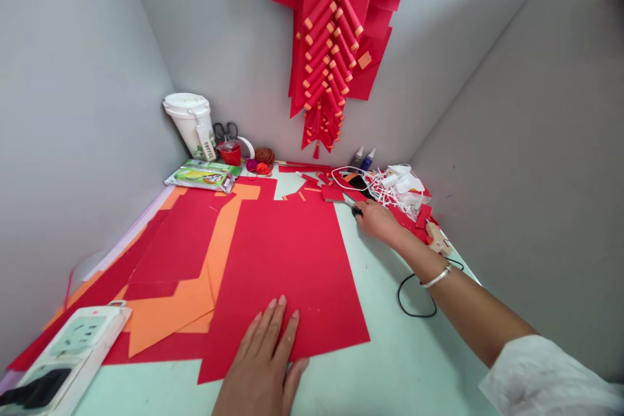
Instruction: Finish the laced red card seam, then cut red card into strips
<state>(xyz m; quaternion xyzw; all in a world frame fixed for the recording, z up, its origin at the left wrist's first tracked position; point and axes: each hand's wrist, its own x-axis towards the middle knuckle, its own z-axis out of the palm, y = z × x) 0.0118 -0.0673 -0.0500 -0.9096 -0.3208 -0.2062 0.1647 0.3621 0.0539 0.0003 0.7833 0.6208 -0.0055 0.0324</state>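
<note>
A large sheet of red paper (292, 266) lies flat in the middle of the table. My left hand (266, 361) rests on its near edge, palm down with the fingers stretched out. Farther off to the right, my right hand (377, 218) has its fingers closed round the black handle of a pair of scissors (350, 201). Their metal blades point left toward a small red paper piece (333, 193). Part of the handle is hidden by the fingers.
Orange paper (170, 305) and more red sheets spread on the left, beside a power strip (78, 338). White paper shreds (385, 187), a glue gun (437, 238) and its black cord (400, 292) lie right. Behind stand a white bucket (188, 127) and glue bottles (368, 159); firecracker decorations (331, 52) hang above.
</note>
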